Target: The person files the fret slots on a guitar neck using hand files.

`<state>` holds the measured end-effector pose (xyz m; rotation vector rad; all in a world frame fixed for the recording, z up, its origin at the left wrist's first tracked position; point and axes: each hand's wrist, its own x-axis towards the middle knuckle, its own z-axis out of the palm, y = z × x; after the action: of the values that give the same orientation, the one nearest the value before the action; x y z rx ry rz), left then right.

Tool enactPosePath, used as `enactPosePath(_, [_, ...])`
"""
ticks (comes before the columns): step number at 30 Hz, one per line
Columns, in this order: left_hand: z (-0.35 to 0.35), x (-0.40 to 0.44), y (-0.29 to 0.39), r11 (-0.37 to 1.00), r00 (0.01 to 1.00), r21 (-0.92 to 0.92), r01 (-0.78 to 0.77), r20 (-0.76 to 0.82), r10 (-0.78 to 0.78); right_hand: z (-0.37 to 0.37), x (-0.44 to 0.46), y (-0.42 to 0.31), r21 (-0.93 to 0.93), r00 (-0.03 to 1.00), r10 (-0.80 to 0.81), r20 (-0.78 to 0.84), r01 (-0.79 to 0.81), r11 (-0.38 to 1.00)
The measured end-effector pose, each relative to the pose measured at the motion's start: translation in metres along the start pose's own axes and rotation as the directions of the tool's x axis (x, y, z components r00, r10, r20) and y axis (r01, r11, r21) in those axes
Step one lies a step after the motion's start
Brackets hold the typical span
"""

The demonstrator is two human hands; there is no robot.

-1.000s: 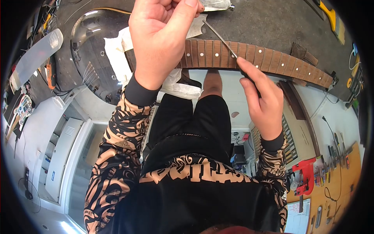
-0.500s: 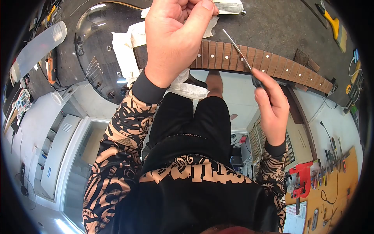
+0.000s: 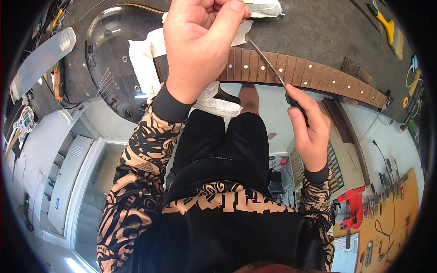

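Note:
An electric guitar lies across the bench, its glossy black body [image 3: 102, 75] at left and its brown fretboard [image 3: 331, 77] with white dots running right. White masking tape [image 3: 142, 63] covers the body beside the fretboard. My right hand [image 3: 312, 134] grips a thin metal tool [image 3: 269, 63] by its black handle; the shaft slants over the fretboard, tip up and left. Whether the tip touches anything is unclear. My left hand [image 3: 198, 50] is raised over the taped area, fingers pinched together at the top edge; what they hold, if anything, is hidden.
A yellow-handled brush [image 3: 388, 27] lies at the far right of the dark bench [image 3: 314, 27]. A dark block [image 3: 357, 70] sits beside the neck. At left are a translucent plastic piece [image 3: 48, 54] and an orange tool [image 3: 58, 84]. A red vise [image 3: 353, 207] stands lower right.
My right hand has moved left with the tool, bringing its tip nearer my left hand. My left hand has shifted slightly left and stays pinched.

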<state>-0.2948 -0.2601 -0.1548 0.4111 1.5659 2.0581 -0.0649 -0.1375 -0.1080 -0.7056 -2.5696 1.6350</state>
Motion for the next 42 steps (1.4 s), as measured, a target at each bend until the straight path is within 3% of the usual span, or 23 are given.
enactPosePath(3, [0.0, 0.0, 0.001, 1.0, 1.0, 0.006, 0.006, -0.004, -0.006, -0.001, -0.018, 0.0, 0.243, 0.975, 0.222, 0.029, -0.222, 0.944])
enactPosePath(6, [0.001, -0.001, 0.002, 1.0, 1.0, 0.001, 0.019, -0.01, -0.019, -0.004, -0.035, -0.001, 0.468, 0.894, 0.433, 0.116, -0.433, 0.77])
enactPosePath(9, [-0.001, 0.0, 0.001, 1.0, 1.0, 0.001, 0.004, -0.001, -0.004, -0.003, -0.039, 0.003, 0.506, 0.89, 0.44, 0.12, -0.436, 0.744])
enactPosePath(12, [0.0, 0.0, 0.001, 1.0, 1.0, -0.006, -0.001, -0.004, 0.001, -0.002, -0.028, -0.005, 0.362, 0.917, 0.391, 0.079, -0.392, 0.846])
enactPosePath(16, [-0.001, -0.001, 0.003, 0.999, 1.0, 0.032, -0.006, 0.015, 0.005, 0.001, 0.012, -0.008, -0.054, 0.997, 0.06, 0.05, -0.057, 0.997])
enactPosePath(18, [-0.003, -0.002, 0.001, 1.0, 1.0, 0.015, -0.009, 0.02, 0.009, 0.002, 0.016, -0.006, -0.058, 0.999, -0.003, 0.042, 0.005, 0.998])
enactPosePath(20, [-0.003, 0.0, 0.0, 1.0, 1.0, 0.001, -0.011, 0.018, 0.011, 0.0, 0.006, -0.008, 0.125, 0.989, 0.142, 0.043, -0.146, 0.981])
enactPosePath(22, [-0.002, -0.001, 0.0, 1.0, 1.0, -0.012, 0.0, 0.004, 0.0, -0.009, -0.013, -0.01, 0.366, 0.909, 0.4, 0.114, -0.413, 0.834])
enactPosePath(24, [-0.002, -0.001, 0.0, 1.0, 1.0, -0.01, 0.0, 0.002, 0.0, -0.011, -0.016, -0.01, 0.401, 0.875, 0.462, 0.145, -0.479, 0.781])
enactPosePath(26, [-0.002, -0.001, 0.001, 1.0, 1.0, -0.003, -0.001, 0.004, 0.001, -0.005, -0.009, -0.01, 0.225, 0.951, 0.3, 0.069, -0.308, 0.924])
enactPosePath(29, [-0.002, 0.0, 0.0, 1.0, 1.0, 0.003, -0.014, 0.012, 0.014, 0.002, 0.016, -0.008, -0.055, 0.996, 0.026, 0.082, -0.021, 0.998])
enactPosePath(31, [-0.002, 0.0, -0.001, 1.0, 1.0, -0.003, -0.024, 0.014, 0.024, 0.002, 0.012, -0.007, 0.055, 0.997, 0.069, 0.042, -0.072, 0.996])
enactPosePath(34, [-0.002, 0.0, -0.001, 1.0, 1.0, -0.005, -0.007, 0.008, 0.007, -0.01, -0.011, -0.009, 0.356, 0.919, 0.382, 0.096, -0.39, 0.849])
enactPosePath(36, [-0.001, 0.0, 0.0, 1.0, 1.0, -0.002, -0.005, 0.0, 0.005, -0.01, -0.015, -0.009, 0.359, 0.902, 0.419, 0.102, -0.426, 0.83])
enactPosePath(39, [-0.001, 0.0, 0.001, 1.0, 1.0, 0.018, -0.009, 0.007, 0.009, -0.002, -0.004, -0.007, -0.017, 0.993, 0.111, 0.028, -0.111, 0.994])
enactPosePath(42, [-0.003, 0.0, 0.0, 1.0, 1.0, 0.015, -0.01, 0.013, 0.009, -0.003, 0.018, -0.007, -0.287, 0.991, -0.11, 0.082, 0.129, 0.949])
